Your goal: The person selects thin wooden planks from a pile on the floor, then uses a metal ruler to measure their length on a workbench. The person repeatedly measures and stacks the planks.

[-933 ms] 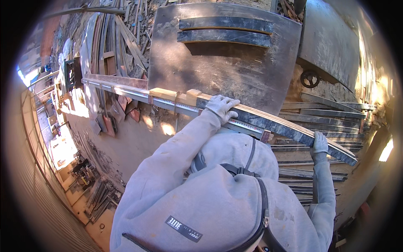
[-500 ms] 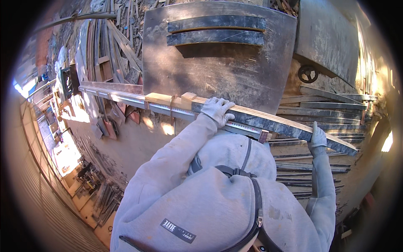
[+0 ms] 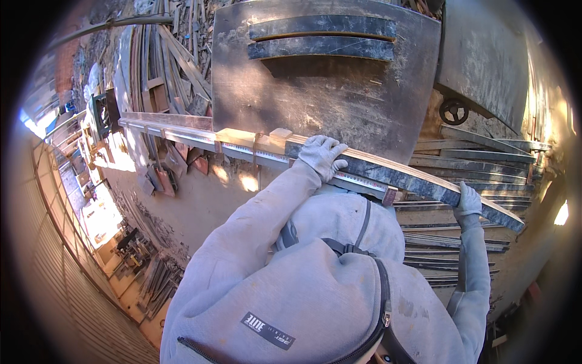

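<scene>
My left hand (image 3: 321, 159), in a pale glove, is closed over a long plywood strip (image 3: 400, 177) with a dark face and pale layered edge. Near the strip's right end, my gloved right hand (image 3: 467, 203) grips it too. The strip slants down to the right and juts past the table. Its left end lies at a small wood block (image 3: 280, 134) beside a pale wooden bar (image 3: 236, 138). Below the strip runs a metal rail with a measuring tape (image 3: 357, 181), partly hidden by my left hand and forearm.
On the metal table (image 3: 291, 112) ahead lie two dark plywood strips (image 3: 321, 50). A metal cabinet (image 3: 482, 67) with a handwheel (image 3: 454, 111) stands at the far right. Several dark strips (image 3: 473, 165) are spread below it. Scrap wood (image 3: 176, 54) is heaped far left.
The whole view has shifted slightly, with table, strip and hands appearing a little to the right. Both hands keep their hold on the plywood strip.
</scene>
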`<action>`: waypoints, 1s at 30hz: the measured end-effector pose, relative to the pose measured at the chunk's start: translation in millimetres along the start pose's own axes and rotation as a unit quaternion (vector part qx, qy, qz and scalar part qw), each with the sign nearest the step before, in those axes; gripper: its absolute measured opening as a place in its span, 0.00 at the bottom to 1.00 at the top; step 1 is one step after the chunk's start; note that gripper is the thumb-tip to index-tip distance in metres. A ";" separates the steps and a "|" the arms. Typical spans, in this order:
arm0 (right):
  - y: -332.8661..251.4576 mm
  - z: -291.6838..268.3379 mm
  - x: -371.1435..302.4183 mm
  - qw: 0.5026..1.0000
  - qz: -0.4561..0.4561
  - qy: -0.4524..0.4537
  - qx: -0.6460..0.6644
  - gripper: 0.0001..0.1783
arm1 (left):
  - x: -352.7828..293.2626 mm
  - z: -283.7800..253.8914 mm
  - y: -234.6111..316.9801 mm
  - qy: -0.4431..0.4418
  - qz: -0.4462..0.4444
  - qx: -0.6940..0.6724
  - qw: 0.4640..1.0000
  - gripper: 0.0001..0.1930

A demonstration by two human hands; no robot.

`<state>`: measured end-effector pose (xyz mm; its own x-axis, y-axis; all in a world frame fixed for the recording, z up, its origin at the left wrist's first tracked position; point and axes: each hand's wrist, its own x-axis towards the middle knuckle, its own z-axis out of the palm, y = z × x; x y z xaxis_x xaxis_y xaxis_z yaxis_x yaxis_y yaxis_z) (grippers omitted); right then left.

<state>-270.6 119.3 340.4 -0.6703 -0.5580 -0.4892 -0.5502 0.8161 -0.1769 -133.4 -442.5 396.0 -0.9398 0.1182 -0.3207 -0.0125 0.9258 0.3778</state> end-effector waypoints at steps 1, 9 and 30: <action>-0.2 0.5 -0.4 1.000 0.012 -0.025 -0.004 0.44 | 0.2 0.4 -0.3 -0.016 -0.004 0.006 1.000 0.25; -5.4 9.7 0.7 0.988 -0.058 0.131 -0.055 0.51 | 0.7 4.6 2.2 0.011 -0.016 0.036 0.999 0.26; -48.9 -1.3 5.7 0.993 0.083 -0.002 -0.085 0.38 | -3.8 24.5 -0.6 0.086 0.024 0.117 0.989 0.22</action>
<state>-248.3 76.1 347.3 -0.7574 -0.4161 -0.5031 -0.5082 0.8596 0.0541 -121.4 -434.7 375.7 -0.9819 0.1203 -0.1465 0.0944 0.9806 0.1721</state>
